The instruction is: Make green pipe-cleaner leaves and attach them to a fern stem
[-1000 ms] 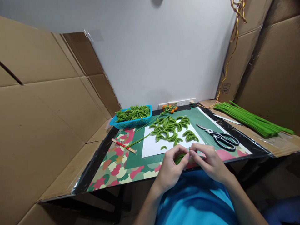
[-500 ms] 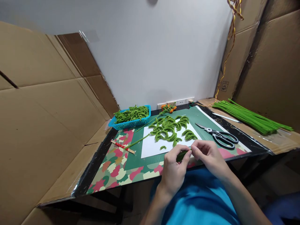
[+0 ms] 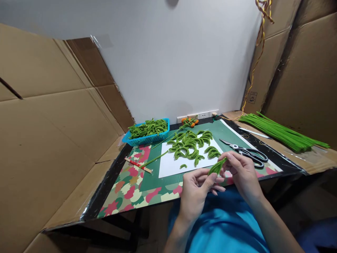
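Note:
Between my hands is a green pipe-cleaner leaf (image 3: 216, 168), tilted up toward the right, above the table's front edge. My left hand (image 3: 198, 184) pinches its lower end between thumb and fingers. At the upper tip, the thumb and forefinger of my right hand (image 3: 239, 170) are closed on it. Beyond them, several curved green pipe-cleaner pieces (image 3: 188, 142) lie heaped on a white sheet (image 3: 165, 167), with a small group (image 3: 212, 152) nearer my right hand. A single short curved piece (image 3: 183, 166) rests apart near the sheet's front.
Black-handled scissors (image 3: 246, 151) lie just beyond my right hand. A blue basket (image 3: 147, 140) of green pieces stands back left. Straight green pipe cleaners (image 3: 281, 131) are bundled at right. Chopsticks in a red wrapper (image 3: 138, 164) lie left; an orange-and-green flower stem (image 3: 190, 122) lies behind.
Both hands have turned and the leaf has come up into view, tilted toward the right. My right hand has moved slightly right, to the leaf's tip. Left-hand fingers have spread beneath it.

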The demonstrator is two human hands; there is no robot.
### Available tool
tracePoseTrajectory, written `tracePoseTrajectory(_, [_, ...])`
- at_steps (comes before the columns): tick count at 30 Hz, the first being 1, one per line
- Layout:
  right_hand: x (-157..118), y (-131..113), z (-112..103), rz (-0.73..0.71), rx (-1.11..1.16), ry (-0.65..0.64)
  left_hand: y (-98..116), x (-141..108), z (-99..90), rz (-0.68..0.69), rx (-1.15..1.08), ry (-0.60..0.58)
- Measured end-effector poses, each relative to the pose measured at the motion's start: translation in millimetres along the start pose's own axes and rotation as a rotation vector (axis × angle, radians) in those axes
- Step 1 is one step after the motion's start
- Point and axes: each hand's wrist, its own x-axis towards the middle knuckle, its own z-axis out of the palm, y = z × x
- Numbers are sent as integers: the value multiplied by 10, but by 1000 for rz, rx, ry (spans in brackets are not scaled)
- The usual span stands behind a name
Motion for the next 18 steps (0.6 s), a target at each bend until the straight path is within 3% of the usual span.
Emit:
tracePoseTrajectory(4, [-37, 29, 86, 12, -47, 31, -6, 4, 23, 39, 40, 92])
tracePoseTrajectory(8, [-60, -51, 166, 52, -78, 56, -6, 14, 50, 68, 103, 103])
tracePoseTrajectory(13, [-42, -93, 192, 110, -109, 7, -23, 14, 63, 103, 218, 163])
tracePoseTrajectory(18, [-58, -15, 146, 9, -359, 28, -68, 3, 35, 126, 313, 168])
